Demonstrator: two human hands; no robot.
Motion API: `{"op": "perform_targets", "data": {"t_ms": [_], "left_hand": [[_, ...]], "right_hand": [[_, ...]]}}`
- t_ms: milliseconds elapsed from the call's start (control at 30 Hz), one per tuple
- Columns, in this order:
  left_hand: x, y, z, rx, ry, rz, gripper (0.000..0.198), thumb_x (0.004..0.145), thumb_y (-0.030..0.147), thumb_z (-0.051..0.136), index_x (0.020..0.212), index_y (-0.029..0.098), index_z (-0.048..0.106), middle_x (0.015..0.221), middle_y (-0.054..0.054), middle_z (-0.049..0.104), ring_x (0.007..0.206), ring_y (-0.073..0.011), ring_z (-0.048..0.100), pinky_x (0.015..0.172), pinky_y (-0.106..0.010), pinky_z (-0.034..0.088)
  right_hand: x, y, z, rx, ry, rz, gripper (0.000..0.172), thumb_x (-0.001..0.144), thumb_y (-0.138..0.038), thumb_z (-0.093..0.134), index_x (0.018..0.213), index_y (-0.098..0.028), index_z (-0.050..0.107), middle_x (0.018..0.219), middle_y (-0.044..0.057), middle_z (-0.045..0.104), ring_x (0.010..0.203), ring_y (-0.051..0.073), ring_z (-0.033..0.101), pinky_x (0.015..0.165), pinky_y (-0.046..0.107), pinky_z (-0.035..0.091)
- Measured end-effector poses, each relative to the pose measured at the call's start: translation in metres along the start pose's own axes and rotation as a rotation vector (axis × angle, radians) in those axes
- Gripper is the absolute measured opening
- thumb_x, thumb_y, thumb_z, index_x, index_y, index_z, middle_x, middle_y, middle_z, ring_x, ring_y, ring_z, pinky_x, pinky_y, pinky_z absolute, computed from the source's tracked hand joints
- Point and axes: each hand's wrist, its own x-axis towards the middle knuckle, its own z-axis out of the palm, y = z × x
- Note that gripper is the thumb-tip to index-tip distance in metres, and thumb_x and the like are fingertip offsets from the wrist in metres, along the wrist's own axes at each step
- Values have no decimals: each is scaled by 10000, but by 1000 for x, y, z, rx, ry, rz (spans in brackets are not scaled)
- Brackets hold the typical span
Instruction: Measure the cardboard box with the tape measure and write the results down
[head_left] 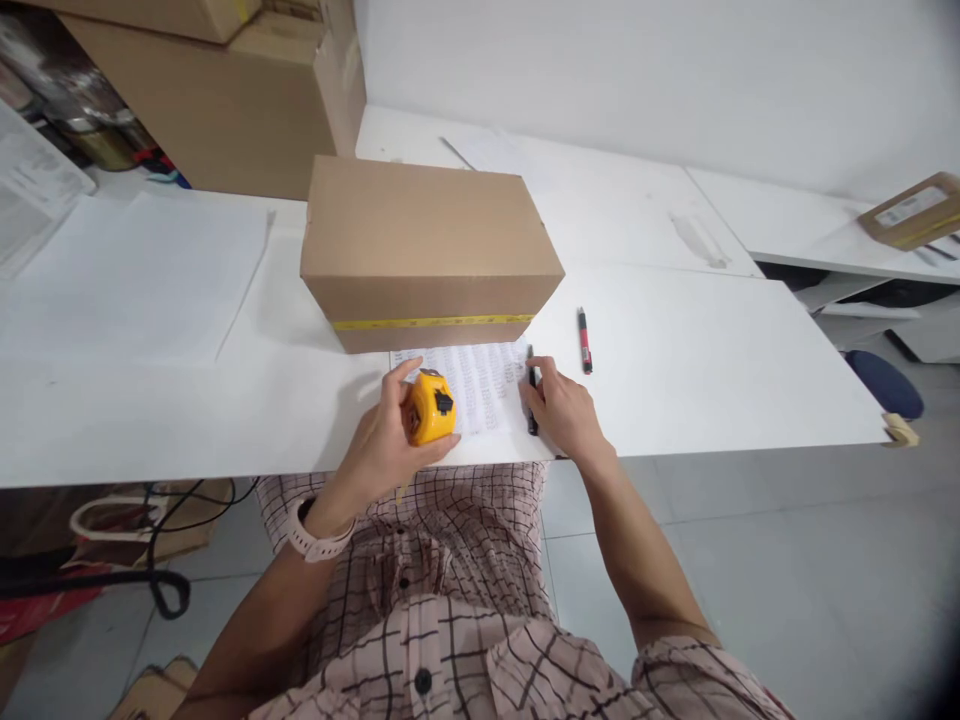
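Note:
My left hand (pixel 384 448) is closed around a yellow tape measure (pixel 433 408) with a black button, held just above the table's front edge. At the right side of a sheet covered in handwriting (pixel 480 400), my right hand (pixel 568 408) has its fingers bent round a black pen (pixel 532 400) that lies almost upright in view against the paper. A closed cardboard box (pixel 431 225) with a yellow tape strip along its lower front stands behind the sheet and hides its far part. To the right of my right hand lies a red and black pen (pixel 584 340).
Larger cardboard boxes (pixel 217 110) stand at the back left, near a stack of white paper (pixel 135 280). A clear plastic piece (pixel 697 240) lies on the white table (pixel 712 370). A small taped box (pixel 915 212) sits far right. Black cables (pixel 161 560) hang below the left side.

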Motion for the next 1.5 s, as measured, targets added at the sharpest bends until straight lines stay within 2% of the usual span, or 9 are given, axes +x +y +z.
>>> {"op": "perform_targets", "data": {"t_ms": [233, 467, 600, 767, 933, 1100, 1167, 1267, 1500], "left_hand": [[26, -1, -15, 786, 97, 146, 685, 882, 299, 669, 1501, 169, 405, 1253, -176, 615, 1118, -363, 587, 966, -541, 462], [8, 1, 15, 756, 277, 426, 402, 975, 257, 554, 1354, 124, 555, 1386, -197, 562, 1298, -361, 515, 1099, -588, 406], [-11, -3, 61, 584, 54, 616, 459, 992, 316, 552, 1407, 129, 491, 1380, -162, 605, 1329, -315, 536, 1133, -540, 432], [-13, -12, 93, 580, -194, 515, 670, 933, 308, 653, 1509, 112, 372, 1550, -226, 447, 1445, -382, 410, 1195, -600, 308], [-9, -10, 93, 673, -188, 520, 631, 916, 196, 661, 1484, 84, 410, 1533, -229, 471, 1393, -382, 472, 1174, -587, 334], [-10, -8, 95, 736, -146, 519, 561, 931, 166, 628, 1457, 88, 447, 1517, -210, 498, 1367, -362, 496, 1169, -562, 337], [-10, -8, 95, 728, -141, 497, 559, 945, 171, 610, 1474, 120, 435, 1531, -191, 487, 1381, -353, 482, 1176, -561, 325], [-11, -8, 95, 732, -146, 495, 519, 972, 176, 568, 1470, 108, 441, 1534, -188, 485, 1382, -343, 478, 1175, -546, 330], [-12, -10, 94, 822, -123, 525, 447, 1016, 189, 484, 1455, 107, 471, 1539, -149, 493, 1377, -299, 484, 1171, -505, 358]], "right_hand": [[-5, 8, -5, -64, -8, -4, 331, 926, -191, 356, 1149, -142, 595, 912, 144, 714, 675, 227, 617, 603, 337, 355], [-21, 25, -12, 33, 29, -84, 360, 880, -105, 349, 1065, -182, 648, 1003, 123, 706, 816, 243, 651, 701, 369, 478], [-28, 37, -13, -70, 73, -178, 401, 889, -70, 326, 1081, -200, 653, 996, 146, 668, 936, 290, 625, 680, 393, 499], [-33, 45, -20, -124, 137, -185, 289, 960, -180, 366, 999, -270, 638, 971, 137, 657, 932, 313, 605, 664, 426, 499], [-43, 22, -30, 309, 423, 68, 277, 990, -497, 409, 948, -295, 595, 829, 92, 666, 834, 283, 657, 760, 466, 534], [-26, -14, -13, 1082, 36, -25, 332, 930, -527, 573, 1140, -278, 636, 1053, 72, 741, 986, 244, 712, 873, 445, 567], [-13, -19, 1, 1159, -29, 11, 288, 843, -508, 706, 1000, -269, 671, 961, 43, 735, 908, 223, 707, 830, 417, 577], [0, -16, 18, 1139, 80, 114, 293, 862, -510, 679, 753, -251, 595, 693, -11, 619, 661, 163, 608, 698, 361, 551], [-2, -5, 28, 1191, 89, 67, 240, 892, -478, 672, 974, -252, 657, 886, 33, 703, 830, 190, 675, 811, 384, 548]]}}
